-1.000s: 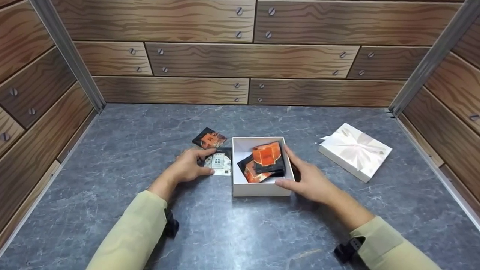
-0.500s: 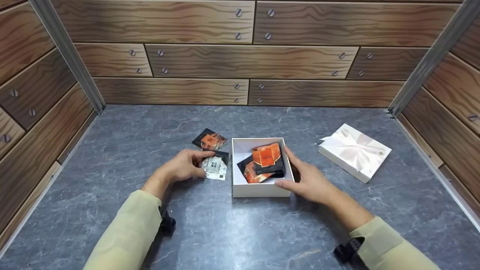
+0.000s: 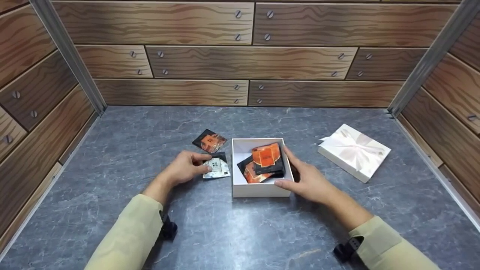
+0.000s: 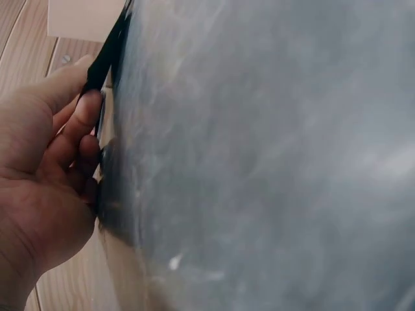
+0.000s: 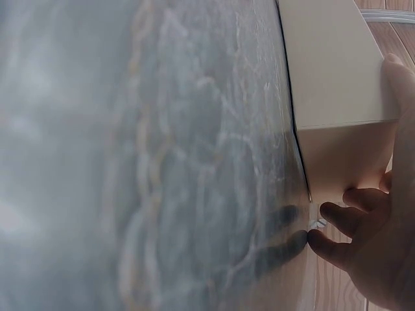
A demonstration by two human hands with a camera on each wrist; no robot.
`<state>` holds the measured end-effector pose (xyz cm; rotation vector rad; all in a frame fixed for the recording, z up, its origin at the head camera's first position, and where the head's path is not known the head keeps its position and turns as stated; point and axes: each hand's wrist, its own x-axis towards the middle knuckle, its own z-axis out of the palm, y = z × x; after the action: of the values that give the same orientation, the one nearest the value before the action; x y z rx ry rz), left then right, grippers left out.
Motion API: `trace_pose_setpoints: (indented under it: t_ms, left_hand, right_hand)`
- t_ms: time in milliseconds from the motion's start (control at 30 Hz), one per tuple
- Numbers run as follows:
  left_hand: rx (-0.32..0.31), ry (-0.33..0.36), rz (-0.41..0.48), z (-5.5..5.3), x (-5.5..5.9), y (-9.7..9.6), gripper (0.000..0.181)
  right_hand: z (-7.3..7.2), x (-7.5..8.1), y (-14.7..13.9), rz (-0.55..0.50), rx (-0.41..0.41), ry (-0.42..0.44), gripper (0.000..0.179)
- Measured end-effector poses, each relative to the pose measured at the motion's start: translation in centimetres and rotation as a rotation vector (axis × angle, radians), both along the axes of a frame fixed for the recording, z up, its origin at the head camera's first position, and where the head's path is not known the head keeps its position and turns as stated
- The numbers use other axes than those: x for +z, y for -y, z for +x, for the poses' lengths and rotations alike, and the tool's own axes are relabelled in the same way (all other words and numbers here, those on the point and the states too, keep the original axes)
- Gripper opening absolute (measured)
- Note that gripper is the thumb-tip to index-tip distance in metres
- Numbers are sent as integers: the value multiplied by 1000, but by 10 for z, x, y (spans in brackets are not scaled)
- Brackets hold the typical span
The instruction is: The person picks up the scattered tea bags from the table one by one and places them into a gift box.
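My left hand (image 3: 183, 167) pinches a flat square sachet (image 3: 222, 169), white with a black end, between thumb and fingers. In the left wrist view the sachet (image 4: 106, 63) is seen edge-on as a dark strip, tilted over the tabletop. Just right of it stands an open white box (image 3: 261, 190) holding black-and-orange sachets (image 3: 267, 157), heaped and overlapping. My right hand (image 3: 309, 179) grips the box's near right corner, thumb at the front and fingers along the right side. In the right wrist view several fingertips (image 5: 334, 214) are beside the box (image 5: 343, 71) at the table.
Behind the left hand lies another black-and-orange sachet (image 3: 210, 140). A white lid with a ribbon bow (image 3: 354, 152) rests at the right. The grey marbled tabletop (image 3: 112, 157) is enclosed by wood-patterned walls (image 3: 210, 62) at the back and sides.
The left hand has drawn the white sachet a little left, away from the box, then turned it slightly, the thumb now farther onto its face. The right hand and box stay put.
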<state>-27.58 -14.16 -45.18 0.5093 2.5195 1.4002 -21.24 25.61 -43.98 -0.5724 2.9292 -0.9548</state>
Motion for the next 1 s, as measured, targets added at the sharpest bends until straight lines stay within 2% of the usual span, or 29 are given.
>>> trace_pose_setpoints:
  t_ms: [167,300,400,500,600,700,800,867,1000]
  left_hand:
    - [36,-9,30,2,1,0,45]
    - [85,22,73,2,10,4,45]
    - [112,32,119,1,24,6,48]
    - [135,-15,167,-1,43,5,49]
    - [135,-98,186,-2,64,-3,48]
    - [107,-107,206,-2,79,-18,50]
    - [52,-96,212,-1,87,-39,53]
    - [8,-77,205,0,88,-54,54]
    - [-81,-91,132,2,84,-83,55]
  right_hand:
    - [0,-1,0,0,0,-6,107]
    - [-1,-2,0,-6,5,-11,107]
    - [-1,-1,0,-10,7,-13,107]
    - [-1,0,0,-14,9,-10,107]
    - [-1,1,1,-7,5,0,107]
    - [-1,2,1,-7,1,3,107]
    - [-1,1,0,-9,5,-2,107]
    - [-2,1,0,-8,8,-7,107]
    - [-1,0,-1,-7,9,-7,107]
